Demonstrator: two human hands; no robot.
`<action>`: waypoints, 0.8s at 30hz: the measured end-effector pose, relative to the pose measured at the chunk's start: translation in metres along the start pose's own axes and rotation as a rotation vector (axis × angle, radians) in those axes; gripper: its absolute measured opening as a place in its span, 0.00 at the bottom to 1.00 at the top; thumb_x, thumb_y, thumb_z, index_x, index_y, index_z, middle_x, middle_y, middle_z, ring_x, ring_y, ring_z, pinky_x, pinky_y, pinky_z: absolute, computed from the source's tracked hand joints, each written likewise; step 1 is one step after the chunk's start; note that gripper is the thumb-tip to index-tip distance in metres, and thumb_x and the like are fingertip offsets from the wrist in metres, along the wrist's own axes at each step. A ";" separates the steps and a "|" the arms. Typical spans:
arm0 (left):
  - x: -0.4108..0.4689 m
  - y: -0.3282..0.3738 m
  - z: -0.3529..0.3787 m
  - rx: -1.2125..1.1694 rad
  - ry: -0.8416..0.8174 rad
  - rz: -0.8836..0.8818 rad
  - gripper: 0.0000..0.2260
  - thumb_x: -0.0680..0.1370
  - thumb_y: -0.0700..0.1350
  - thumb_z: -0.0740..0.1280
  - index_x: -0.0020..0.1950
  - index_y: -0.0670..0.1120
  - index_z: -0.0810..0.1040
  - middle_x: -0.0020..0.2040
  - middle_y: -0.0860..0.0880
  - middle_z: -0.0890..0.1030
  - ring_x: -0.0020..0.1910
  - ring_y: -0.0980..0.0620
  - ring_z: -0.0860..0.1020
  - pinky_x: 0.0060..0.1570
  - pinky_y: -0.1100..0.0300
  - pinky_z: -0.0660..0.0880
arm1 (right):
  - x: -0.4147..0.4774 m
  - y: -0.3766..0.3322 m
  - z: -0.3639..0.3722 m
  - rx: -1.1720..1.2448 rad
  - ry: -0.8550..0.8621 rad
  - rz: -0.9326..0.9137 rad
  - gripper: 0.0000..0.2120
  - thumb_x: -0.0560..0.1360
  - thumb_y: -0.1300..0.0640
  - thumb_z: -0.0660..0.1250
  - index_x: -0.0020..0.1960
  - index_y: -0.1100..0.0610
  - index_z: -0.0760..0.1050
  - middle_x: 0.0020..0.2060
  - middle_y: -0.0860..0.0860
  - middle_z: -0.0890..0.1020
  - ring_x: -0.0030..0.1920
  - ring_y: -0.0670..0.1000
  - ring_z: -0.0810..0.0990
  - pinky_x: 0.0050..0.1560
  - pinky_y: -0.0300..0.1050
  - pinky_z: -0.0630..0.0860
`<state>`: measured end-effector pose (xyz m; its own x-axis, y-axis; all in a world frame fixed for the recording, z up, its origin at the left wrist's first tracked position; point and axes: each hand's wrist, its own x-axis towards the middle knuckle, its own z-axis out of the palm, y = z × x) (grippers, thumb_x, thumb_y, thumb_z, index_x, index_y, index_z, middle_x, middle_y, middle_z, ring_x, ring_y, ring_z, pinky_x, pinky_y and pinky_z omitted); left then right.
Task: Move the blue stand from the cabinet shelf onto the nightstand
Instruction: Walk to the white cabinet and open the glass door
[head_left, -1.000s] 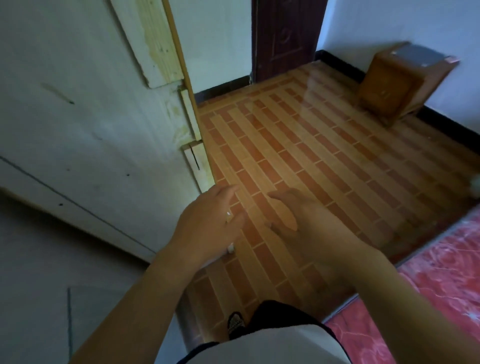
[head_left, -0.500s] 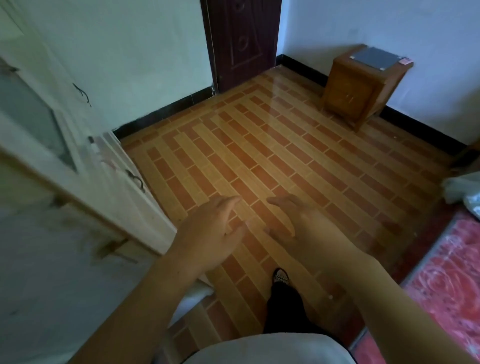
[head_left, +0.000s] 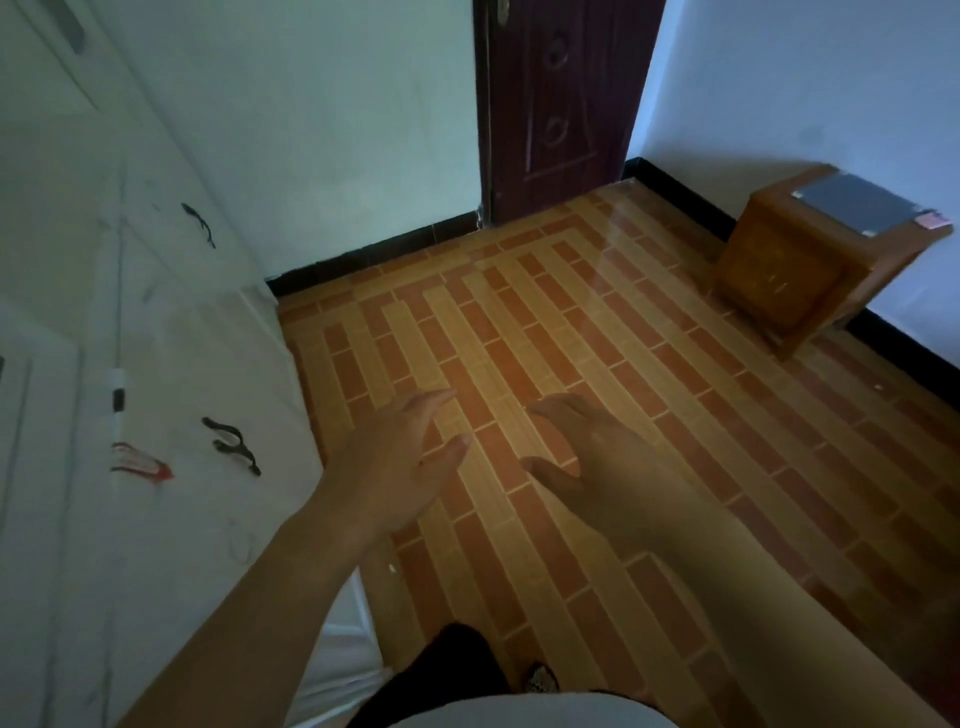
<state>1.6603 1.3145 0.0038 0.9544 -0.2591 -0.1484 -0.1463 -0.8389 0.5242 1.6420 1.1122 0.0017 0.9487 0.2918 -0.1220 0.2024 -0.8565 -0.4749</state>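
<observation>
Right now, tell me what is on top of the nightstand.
On the nightstand lies a flat grey-blue panel, with a small pink thing beside its corner. Anything beneath the panel is hidden.

A plain room in a home, most likely a bedroom. A small wooden nightstand (head_left: 779, 270) stands against the far right wall, with a flat grey sheet (head_left: 857, 202) lying on its top. A tall white cabinet (head_left: 171, 364) with curved black handles (head_left: 231, 444) fills the left side. The floor (head_left: 597, 364) is laid in glossy orange and tan brick-pattern tiles. A dark carved wooden door (head_left: 561, 104) sits shut in the far corner, between pale painted walls (head_left: 311, 130) edged with black skirting (head_left: 374, 254).
</observation>
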 end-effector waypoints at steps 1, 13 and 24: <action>0.009 -0.003 -0.002 -0.009 0.009 -0.020 0.25 0.77 0.59 0.58 0.73 0.56 0.59 0.73 0.54 0.64 0.70 0.54 0.64 0.66 0.55 0.65 | 0.015 0.002 -0.004 -0.001 -0.013 -0.021 0.26 0.75 0.42 0.59 0.71 0.44 0.56 0.72 0.44 0.62 0.65 0.48 0.70 0.62 0.44 0.70; 0.166 -0.075 -0.091 0.044 0.200 -0.180 0.23 0.77 0.58 0.58 0.71 0.55 0.62 0.71 0.54 0.67 0.63 0.54 0.71 0.62 0.56 0.68 | 0.266 -0.031 -0.058 -0.105 -0.109 -0.333 0.25 0.76 0.46 0.61 0.70 0.47 0.58 0.71 0.46 0.63 0.68 0.50 0.66 0.64 0.48 0.67; 0.212 -0.155 -0.181 0.081 0.445 -0.518 0.23 0.77 0.58 0.58 0.71 0.55 0.63 0.70 0.54 0.68 0.61 0.53 0.74 0.59 0.59 0.68 | 0.437 -0.124 -0.050 -0.098 -0.253 -0.685 0.25 0.75 0.43 0.59 0.70 0.45 0.58 0.71 0.45 0.65 0.68 0.50 0.65 0.64 0.46 0.65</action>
<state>1.9320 1.4763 0.0427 0.9200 0.3918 0.0051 0.3551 -0.8391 0.4122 2.0438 1.3251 0.0512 0.5188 0.8544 -0.0290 0.7616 -0.4773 -0.4383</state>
